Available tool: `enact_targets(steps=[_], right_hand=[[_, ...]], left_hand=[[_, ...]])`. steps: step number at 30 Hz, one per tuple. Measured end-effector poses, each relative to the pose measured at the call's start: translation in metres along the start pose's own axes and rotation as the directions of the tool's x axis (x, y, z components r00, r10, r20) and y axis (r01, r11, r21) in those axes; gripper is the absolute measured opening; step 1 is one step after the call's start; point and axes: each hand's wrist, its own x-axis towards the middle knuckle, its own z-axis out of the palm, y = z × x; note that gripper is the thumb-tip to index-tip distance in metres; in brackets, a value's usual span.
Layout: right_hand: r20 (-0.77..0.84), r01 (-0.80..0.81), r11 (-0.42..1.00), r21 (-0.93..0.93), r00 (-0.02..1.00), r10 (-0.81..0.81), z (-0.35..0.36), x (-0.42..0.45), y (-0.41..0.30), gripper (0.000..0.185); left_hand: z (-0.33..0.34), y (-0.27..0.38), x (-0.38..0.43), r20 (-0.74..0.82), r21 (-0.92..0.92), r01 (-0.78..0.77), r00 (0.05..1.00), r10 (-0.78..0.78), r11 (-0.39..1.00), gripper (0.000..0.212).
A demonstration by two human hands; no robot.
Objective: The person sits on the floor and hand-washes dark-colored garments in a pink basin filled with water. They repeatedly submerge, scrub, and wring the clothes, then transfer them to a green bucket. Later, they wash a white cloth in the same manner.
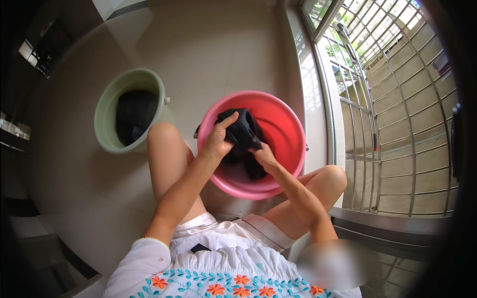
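Observation:
Between my knees stands a pink plastic bucket [285, 123] with a red inside. A wet-looking dark cloth [244, 126], perhaps a garment, is bunched over it, and its lower part hangs down into the bucket. My left hand [220, 138] grips the cloth from the left, thumb up along its side. On the right, my right hand [264, 155] is closed on the cloth's lower right edge. The fingers of both hands are partly hidden by the cloth. How much water the bucket holds cannot be made out.
A pale green bucket [100, 111] stands on the tiled floor [190, 48] beyond my left knee, with dark cloth [136, 115] inside. Close to the pink bucket's right side runs a window or door sill [316, 111], with a metal security grille [395, 123] beyond it.

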Motion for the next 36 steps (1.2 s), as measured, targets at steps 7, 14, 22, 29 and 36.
enact_targets(steps=[7,14,22,29,36], right_hand=[[-0.334,0.186,0.977,0.108,0.932,-0.141,-0.026,0.019,-0.035,0.03],[-0.023,0.401,0.677,-0.617,0.851,-0.525,0.037,-0.027,-0.078,0.051],[0.05,0.46,0.411,-0.788,0.711,-0.701,0.043,-0.017,-0.078,0.015],[-0.179,0.139,0.651,-0.747,0.9,-0.398,-0.001,0.018,-0.064,0.033],[-0.049,0.275,0.442,-0.854,0.803,-0.593,-0.048,0.025,-0.011,0.017]], left_hand=[[-0.07,-0.02,0.039,-0.359,0.439,-0.108,0.889,0.284,0.892,0.026],[-0.065,-0.042,0.047,-0.337,0.32,0.077,0.941,0.038,0.944,0.039],[-0.061,-0.053,0.042,-0.054,0.178,0.106,0.994,-0.098,0.978,0.022],[-0.06,-0.048,0.046,-0.189,0.122,0.204,0.966,-0.179,0.971,0.017],[-0.047,-0.014,0.039,-0.252,0.094,0.169,0.957,-0.141,0.981,0.029]])
